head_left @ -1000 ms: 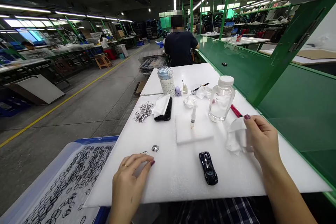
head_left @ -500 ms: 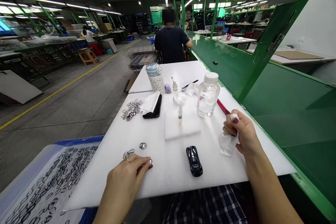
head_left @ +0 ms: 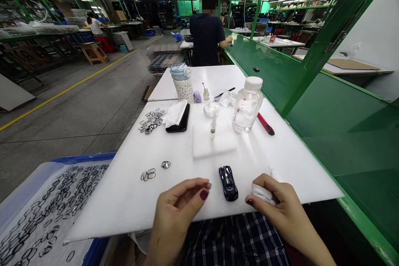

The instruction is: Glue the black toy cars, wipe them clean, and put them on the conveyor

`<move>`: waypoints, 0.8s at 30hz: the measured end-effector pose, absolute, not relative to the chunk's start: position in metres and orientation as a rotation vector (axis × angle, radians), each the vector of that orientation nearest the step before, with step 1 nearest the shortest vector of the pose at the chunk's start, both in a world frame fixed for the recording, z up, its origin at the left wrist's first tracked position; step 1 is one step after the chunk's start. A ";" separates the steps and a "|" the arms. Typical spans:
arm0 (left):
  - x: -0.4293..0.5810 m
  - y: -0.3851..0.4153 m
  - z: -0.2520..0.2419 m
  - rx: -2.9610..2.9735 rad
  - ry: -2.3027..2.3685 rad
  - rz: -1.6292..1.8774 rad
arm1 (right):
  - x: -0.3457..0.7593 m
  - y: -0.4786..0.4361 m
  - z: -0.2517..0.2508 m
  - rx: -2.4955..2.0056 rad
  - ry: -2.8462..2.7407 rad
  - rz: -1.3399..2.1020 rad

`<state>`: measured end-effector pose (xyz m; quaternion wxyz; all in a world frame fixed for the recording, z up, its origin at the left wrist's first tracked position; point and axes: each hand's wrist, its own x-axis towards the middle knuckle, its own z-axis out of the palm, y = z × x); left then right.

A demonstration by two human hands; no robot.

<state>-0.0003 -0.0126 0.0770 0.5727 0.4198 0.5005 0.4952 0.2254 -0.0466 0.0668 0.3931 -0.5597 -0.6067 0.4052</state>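
Observation:
My left hand [head_left: 182,205] is raised over the front of the white table, left of a glossy dark toy car [head_left: 228,183]. Its thumb and fingertips are pinched together; whatever small thing lies between them is too small to make out. My right hand [head_left: 279,199], to the right of the car, is closed round a crumpled white tissue [head_left: 262,193]. The car lies on the table between both hands, touched by neither. Beyond my left hand are a few thin black rings [head_left: 148,174] and another small cluster of rings [head_left: 166,165].
A syringe [head_left: 213,126] stands on a white foam block [head_left: 215,146]. Around it are a clear bottle [head_left: 247,106], a red cutter [head_left: 265,124], a phone [head_left: 183,122] under tissue, a tumbler [head_left: 182,83] and a ring pile [head_left: 152,120]. A blue-edged tray [head_left: 59,208] holds many rings.
My left hand has lifted from beside the rings and moved right, closer to the car. My right hand, with the tissue, has come down and left from near the red cutter.

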 end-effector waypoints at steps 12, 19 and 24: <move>0.034 -0.019 0.066 0.387 0.571 1.075 | 0.188 -0.045 0.081 -0.993 -1.677 0.351; 0.040 -0.020 0.070 0.337 0.576 1.116 | 0.173 -0.039 0.093 -1.019 -1.863 0.048; 0.038 -0.021 0.068 0.367 0.601 1.102 | 0.198 -0.042 0.100 -1.073 -1.960 -0.091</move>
